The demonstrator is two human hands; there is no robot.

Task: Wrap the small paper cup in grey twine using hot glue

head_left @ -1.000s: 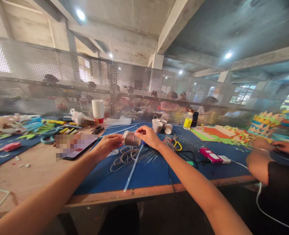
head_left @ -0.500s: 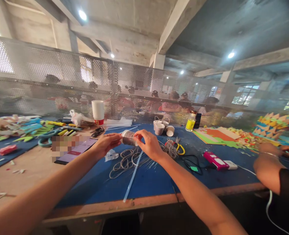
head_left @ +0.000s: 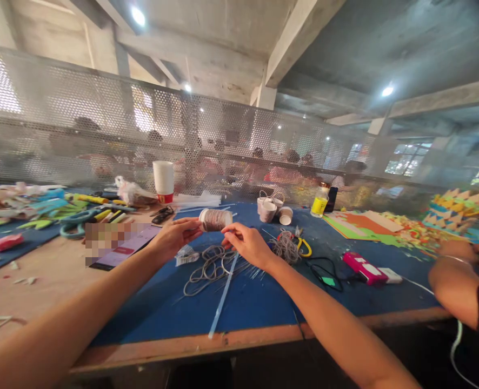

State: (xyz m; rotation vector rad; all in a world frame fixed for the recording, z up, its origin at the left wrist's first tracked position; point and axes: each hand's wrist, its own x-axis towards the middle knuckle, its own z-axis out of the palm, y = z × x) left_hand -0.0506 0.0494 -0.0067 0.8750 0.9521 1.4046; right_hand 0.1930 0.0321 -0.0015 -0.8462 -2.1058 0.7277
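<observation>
A small paper cup (head_left: pixel 215 220) wound with grey-brown cord lies on its side in the air above the table. My left hand (head_left: pixel 177 236) grips its left, white-rimmed end. Close to the cup's other end, my right hand (head_left: pixel 248 244) has its thumb and fingers pinched together; what they hold is too small to make out. Below both hands, loose loops of grey cord (head_left: pixel 201 280) are spread on the blue mat (head_left: pixel 158 319). A clear strip (head_left: pixel 222 302) runs from there toward the table's front edge. Crumpled clear plastic (head_left: pixel 186 255) lies beside the loops.
Little cord-covered cups (head_left: pixel 267 211) stand behind, near yellow-handled pliers (head_left: pixel 305 247) and a cord bundle (head_left: pixel 287 247). A paper-cup stack (head_left: pixel 164 181), phone (head_left: pixel 121 251), glue bottle (head_left: pixel 319 204) and pink power bank (head_left: pixel 364 267) surround the work. Another person's arm (head_left: pixel 452 273) rests at right.
My right hand has come down and slightly right from the cup's end, leaving more of the cup visible. The left hand keeps its grip. The view has shifted a little.
</observation>
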